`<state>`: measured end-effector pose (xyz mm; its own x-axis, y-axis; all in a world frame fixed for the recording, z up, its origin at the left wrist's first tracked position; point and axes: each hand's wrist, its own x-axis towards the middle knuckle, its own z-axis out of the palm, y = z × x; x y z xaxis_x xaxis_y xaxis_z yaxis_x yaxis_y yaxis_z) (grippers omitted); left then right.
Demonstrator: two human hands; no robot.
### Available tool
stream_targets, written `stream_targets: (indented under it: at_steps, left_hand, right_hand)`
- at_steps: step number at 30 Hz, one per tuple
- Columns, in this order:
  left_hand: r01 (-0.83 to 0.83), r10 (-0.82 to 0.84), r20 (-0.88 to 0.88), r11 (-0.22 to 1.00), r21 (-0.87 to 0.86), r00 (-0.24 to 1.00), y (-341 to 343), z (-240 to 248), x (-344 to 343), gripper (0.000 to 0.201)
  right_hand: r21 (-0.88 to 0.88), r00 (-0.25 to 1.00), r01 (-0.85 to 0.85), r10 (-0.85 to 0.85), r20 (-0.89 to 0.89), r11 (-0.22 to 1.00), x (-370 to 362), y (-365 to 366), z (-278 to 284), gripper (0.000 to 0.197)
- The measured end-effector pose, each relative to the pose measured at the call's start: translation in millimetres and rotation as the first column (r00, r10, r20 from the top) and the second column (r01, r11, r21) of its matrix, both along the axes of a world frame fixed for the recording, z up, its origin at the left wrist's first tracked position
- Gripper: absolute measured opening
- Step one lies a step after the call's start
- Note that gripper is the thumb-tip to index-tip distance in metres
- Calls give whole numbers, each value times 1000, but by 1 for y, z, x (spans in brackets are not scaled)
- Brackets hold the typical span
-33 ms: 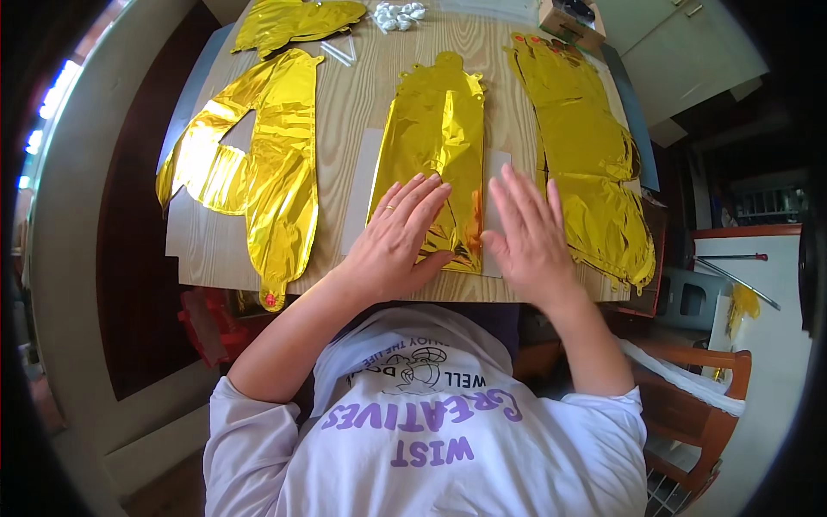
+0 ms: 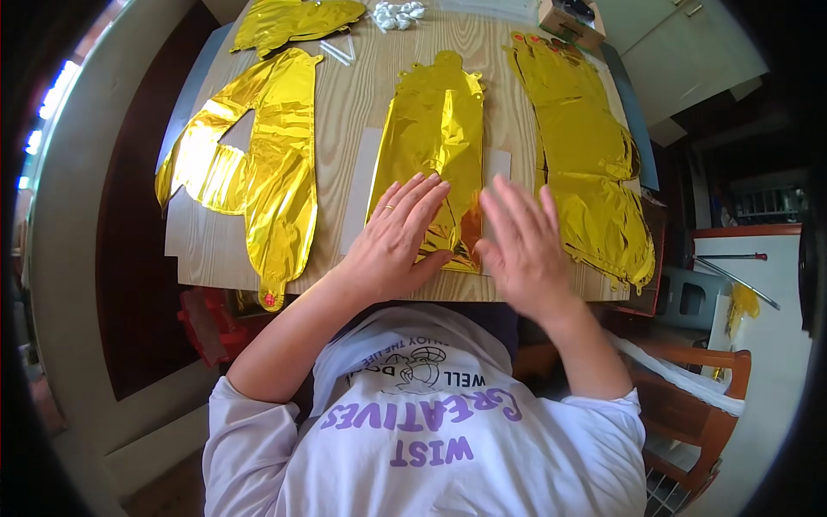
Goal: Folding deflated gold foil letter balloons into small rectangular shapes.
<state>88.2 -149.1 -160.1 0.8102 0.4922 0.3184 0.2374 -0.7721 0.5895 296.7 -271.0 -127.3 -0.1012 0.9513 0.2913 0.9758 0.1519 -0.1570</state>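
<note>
A folded gold foil balloon (image 2: 435, 121) lies flat in front of me, on top of a pale sheet (image 2: 360, 185) that shows at both its sides. My left hand (image 2: 398, 233) rests on the balloon's near left part, fingers stretched out and holding nothing. Just beyond the balloon's near right edge is my right hand (image 2: 524, 246), slightly blurred, with its fingers apart and nothing in them. I cannot tell whether it touches the foil. To the left, a flat gold foil balloon shaped like a four (image 2: 284, 155) reaches over the table's near edge.
Several gold foil balloons (image 2: 586, 138) lie stacked on the right of the wooden table (image 2: 345, 95). Another gold foil piece (image 2: 293, 24), clear tubes (image 2: 336, 53) and small white bundles (image 2: 396, 15) lie at the back. A box (image 2: 570, 19) stands far right.
My right hand has shifted slightly left and toward me, closer to the middle balloon's edge. My left hand stays in place.
</note>
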Motion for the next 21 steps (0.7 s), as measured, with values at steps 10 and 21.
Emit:
stream_targets:
  at_steps: [10,21]
  left_hand:
    - [104,-78,81,913,-395,994,10,9,-7,59]
    - [6,-1,16,959,-285,1000,57,14,9,44]
  right_hand:
    - [33,994,-101,102,-43,994,-82,-25,-16,38]
    - [-96,994,-13,23,104,995,-96,-17,-12,58]
